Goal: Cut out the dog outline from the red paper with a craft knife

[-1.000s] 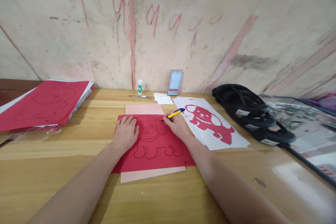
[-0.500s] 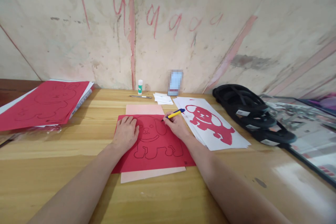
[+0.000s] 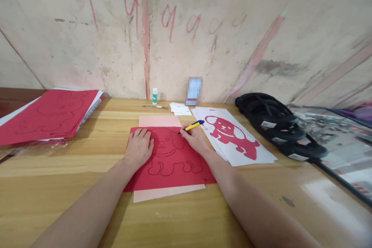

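Note:
A sheet of red paper [image 3: 174, 182] with a dog outlined in dark lines lies in front of me. It rests on a pale pink board [image 3: 168, 195] that shows beyond its near and far edges. My left hand [image 3: 140, 146] is spread flat on the sheet's left side, fingers apart. In my right hand [image 3: 192, 138] is a yellow pen [image 3: 192, 126] with a blue end, pinched near its dark tip. That tip meets the sheet at the outline of the dog's right ear. Part of the dog's back is hidden under my right hand.
White sheets [image 3: 255, 155] bearing a red paper dog [image 3: 228, 130] lie at right, beside black straps [image 3: 267, 124]. A red-topped paper stack [image 3: 52, 112] is at left. Near the wall are a glue stick [image 3: 155, 97], a slim pen-like tool [image 3: 155, 107], white slips [image 3: 180, 109] and a blurred-out phone [image 3: 193, 91].
Hardly anything differs. The pen tip has stayed at the ear outline with at most a tiny shift, and my left hand keeps its place on the sheet.

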Tool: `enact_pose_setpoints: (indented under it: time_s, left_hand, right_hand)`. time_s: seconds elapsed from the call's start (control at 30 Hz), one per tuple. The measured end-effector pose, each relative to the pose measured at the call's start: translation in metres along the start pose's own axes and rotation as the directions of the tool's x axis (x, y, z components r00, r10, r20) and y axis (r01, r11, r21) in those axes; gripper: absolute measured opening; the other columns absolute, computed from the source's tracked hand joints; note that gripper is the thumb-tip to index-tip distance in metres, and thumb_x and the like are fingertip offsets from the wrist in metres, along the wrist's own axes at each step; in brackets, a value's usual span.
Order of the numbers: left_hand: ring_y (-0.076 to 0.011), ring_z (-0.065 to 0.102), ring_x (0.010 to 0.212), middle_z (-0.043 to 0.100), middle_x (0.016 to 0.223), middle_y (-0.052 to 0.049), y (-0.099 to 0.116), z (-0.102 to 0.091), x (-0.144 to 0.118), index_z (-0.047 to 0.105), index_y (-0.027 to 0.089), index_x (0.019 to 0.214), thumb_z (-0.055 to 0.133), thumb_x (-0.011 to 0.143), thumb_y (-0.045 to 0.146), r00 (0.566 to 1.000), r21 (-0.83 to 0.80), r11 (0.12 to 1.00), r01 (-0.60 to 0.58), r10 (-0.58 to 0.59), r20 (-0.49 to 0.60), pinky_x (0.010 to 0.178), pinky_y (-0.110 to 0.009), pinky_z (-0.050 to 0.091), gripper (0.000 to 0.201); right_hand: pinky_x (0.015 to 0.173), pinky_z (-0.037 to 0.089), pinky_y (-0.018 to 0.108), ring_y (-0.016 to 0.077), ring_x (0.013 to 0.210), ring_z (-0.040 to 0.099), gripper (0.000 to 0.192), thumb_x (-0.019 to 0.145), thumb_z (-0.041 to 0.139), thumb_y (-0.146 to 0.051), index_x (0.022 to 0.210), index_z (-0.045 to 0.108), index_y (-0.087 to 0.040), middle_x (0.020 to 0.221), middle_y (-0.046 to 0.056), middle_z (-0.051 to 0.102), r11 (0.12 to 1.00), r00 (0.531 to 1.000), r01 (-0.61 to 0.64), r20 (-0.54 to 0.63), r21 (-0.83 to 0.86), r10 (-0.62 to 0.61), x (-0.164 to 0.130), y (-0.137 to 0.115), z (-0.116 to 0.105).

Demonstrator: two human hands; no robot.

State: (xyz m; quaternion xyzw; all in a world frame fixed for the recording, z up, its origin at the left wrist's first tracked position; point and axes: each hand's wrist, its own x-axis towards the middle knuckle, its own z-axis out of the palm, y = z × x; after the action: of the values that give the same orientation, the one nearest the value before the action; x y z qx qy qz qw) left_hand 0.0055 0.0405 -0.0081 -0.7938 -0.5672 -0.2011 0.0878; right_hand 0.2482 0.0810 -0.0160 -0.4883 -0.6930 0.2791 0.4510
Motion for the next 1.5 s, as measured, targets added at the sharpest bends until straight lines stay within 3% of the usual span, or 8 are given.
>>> enact_pose_setpoints:
  time_s: [1.5]
  left_hand:
    - [-0.0297, 0.053, 0.111, 0.063, 0.116, -0.013, 0.0013, -0.0015, 0.0, 0.065, 0.014, 0.101, 0.044, 0.09, 0.023, 1.0, -0.012, 1.0, 0.0, 0.001, 0.015, 0.095, -0.044, 0.04, 0.026]
  right_hand:
    - [0.069, 0.042, 0.031, 0.0177, 0.072, 0.054, 0.012, 0.079, 0.053, -0.032, 0.077, 0.057, -0.02, 0.073, 0.001, 0.058, 1.0, 1.0, 0.001, 0.031, -0.019, 0.0, 0.0001, -0.0035, -0.0003]
